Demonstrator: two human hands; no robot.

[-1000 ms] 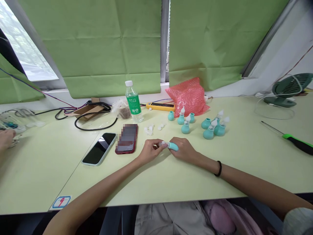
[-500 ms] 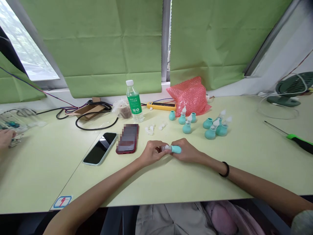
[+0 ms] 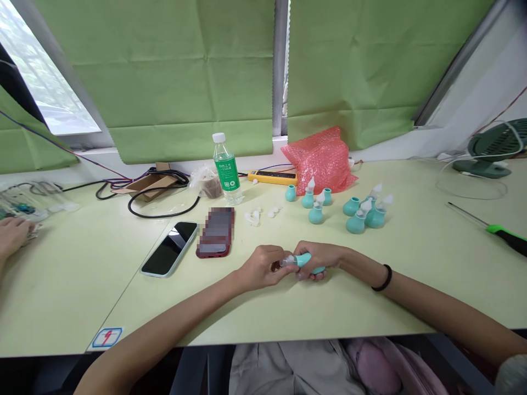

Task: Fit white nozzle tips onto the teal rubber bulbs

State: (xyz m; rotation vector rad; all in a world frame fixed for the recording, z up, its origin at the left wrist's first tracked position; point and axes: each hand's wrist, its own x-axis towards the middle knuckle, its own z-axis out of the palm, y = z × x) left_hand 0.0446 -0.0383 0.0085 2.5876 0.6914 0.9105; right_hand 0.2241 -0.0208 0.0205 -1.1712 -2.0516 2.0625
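Observation:
My right hand point(image 3: 325, 255) is closed around a teal squeeze bulb point(image 3: 303, 259), which looks like part of a nasal aspirator. My left hand point(image 3: 263, 267) pinches the clear nozzle point(image 3: 287, 261) at the bulb's neck, pointing left. Fingers hide part of the joint. Beyond my hands stand several more teal bulbs, some bare like one short bulb point(image 3: 290, 192), others topped with a clear tip like the nearer bulb point(image 3: 315, 214). Small white translucent pieces point(image 3: 253, 217) lie left of them.
Two phones, a dark one point(image 3: 171, 249) and a red-cased one point(image 3: 216, 233), lie left of my hands. Behind are a water bottle point(image 3: 227, 173), a yellow power strip point(image 3: 272, 177) and a red bubble-wrap bag point(image 3: 319, 162). A screwdriver point(image 3: 492, 229) lies right. Another person's hand point(image 3: 14, 237) is far left.
Both hands have shifted slightly right and toward me with the aspirator. My right wrist has turned, and its curled fingers and more of the teal bulb now show.

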